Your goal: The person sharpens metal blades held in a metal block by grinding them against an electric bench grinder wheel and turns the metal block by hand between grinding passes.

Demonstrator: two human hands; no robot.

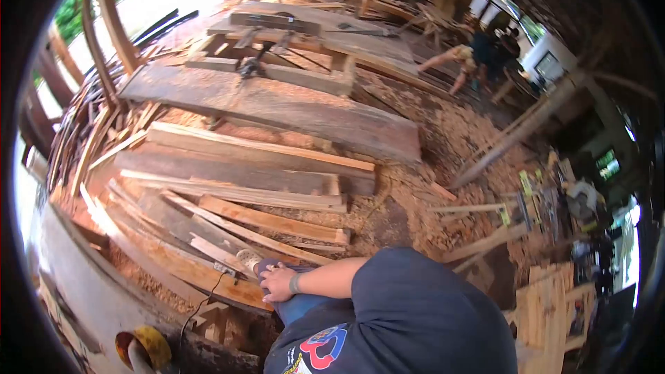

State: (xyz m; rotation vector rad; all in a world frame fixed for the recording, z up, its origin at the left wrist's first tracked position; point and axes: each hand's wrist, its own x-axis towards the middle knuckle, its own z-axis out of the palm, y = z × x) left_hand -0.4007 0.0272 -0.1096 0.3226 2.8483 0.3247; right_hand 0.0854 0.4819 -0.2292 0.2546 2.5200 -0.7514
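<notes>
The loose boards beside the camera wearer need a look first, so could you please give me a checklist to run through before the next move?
1. Boards lined up: not ok; they fan out at different angles, with uneven ends.
2. Right hand free of tools: ok; it rests at the knee, and no tool shows in it.
3. Left hand placed safely: cannot tell; it is not clearly visible.
4. Black cable out of the way: not ok; it trails beside the boards near the leg.
5. Floor swept: not ok; wood shavings cover much of it.
6. Co-worker away from these boards: ok; at the far side.
</notes>
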